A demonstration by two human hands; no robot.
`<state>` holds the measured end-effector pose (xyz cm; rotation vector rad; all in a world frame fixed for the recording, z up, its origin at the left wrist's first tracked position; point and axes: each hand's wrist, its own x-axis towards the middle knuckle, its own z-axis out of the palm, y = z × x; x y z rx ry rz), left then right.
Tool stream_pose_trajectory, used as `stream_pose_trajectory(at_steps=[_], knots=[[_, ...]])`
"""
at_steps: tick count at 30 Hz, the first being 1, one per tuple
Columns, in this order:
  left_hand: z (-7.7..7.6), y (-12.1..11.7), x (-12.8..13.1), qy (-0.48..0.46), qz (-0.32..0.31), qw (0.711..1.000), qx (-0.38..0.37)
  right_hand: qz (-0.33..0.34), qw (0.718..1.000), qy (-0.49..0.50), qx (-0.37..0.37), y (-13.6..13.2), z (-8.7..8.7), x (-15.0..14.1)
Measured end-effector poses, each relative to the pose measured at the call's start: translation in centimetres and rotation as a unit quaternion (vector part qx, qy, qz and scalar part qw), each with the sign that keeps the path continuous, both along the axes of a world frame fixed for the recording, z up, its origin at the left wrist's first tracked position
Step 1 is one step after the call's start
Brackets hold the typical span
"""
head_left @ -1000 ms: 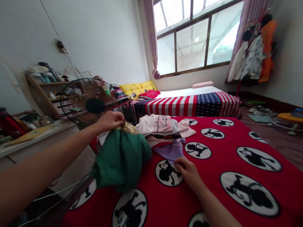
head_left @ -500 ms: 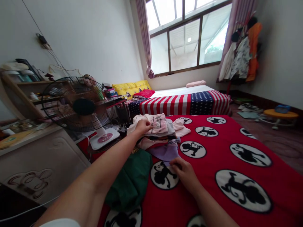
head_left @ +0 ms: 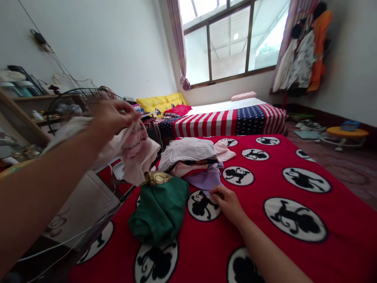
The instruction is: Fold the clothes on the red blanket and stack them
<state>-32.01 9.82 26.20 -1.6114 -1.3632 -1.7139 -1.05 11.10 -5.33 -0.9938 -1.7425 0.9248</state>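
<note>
Up in the air on the left, my left hand (head_left: 114, 114) is closed on a pale pink printed shirt (head_left: 137, 147), which hangs from the fingers, partly blurred. My right hand (head_left: 226, 200) rests low over the red bedspread, its curled fingertips pinching the near edge of a light purple garment (head_left: 202, 179). That garment lies at the bottom of a loose pile, with a light grey-white garment (head_left: 188, 151) on top and pink and dark cloth between. A bunched green garment (head_left: 161, 208) with a gold-patterned part lies left of my right hand.
The red bedspread (head_left: 259, 184) bears black monkey figures in white ovals. A standing fan (head_left: 73, 96) and a carved cabinet (head_left: 79, 208) are at the left, with cables nearby. Behind is another bed with a striped, starred cover (head_left: 206, 122); a yellow stool (head_left: 347, 133) stands right.
My left hand has lifted the pale pink shirt off the pile and swung it up and left, uncovering the grey-white garment. The right hand has stayed at the purple edge.
</note>
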Motion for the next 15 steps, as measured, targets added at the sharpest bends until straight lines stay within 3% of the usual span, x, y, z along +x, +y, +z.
stream_pose_trajectory(at_steps=[3,5,7,11,14,15], knots=[[1.1,-1.1,-0.4,0.063,0.071,0.995,-0.004,-0.001,1.000,-0.011,-0.002,0.0,-0.1,0.1],[1.4,-1.5,-0.6,0.147,0.069,0.977,-0.141,0.001,1.000,-0.014,-0.002,0.1,-0.2,0.1],[0.8,-1.5,-0.6,0.194,0.061,0.934,-0.295,0.005,1.000,-0.012,-0.001,0.1,-0.3,0.1],[-3.1,-0.5,-0.5,0.256,0.144,0.868,-0.400,0.007,1.000,-0.008,0.007,0.1,-0.2,0.1],[-6.8,1.3,0.4,0.291,0.118,0.793,-0.523,0.002,1.000,-0.022,0.010,0.1,0.0,0.0],[-7.9,2.2,0.9,0.289,0.103,0.785,-0.538,0.001,1.000,-0.026,0.009,0.1,0.0,0.0]])
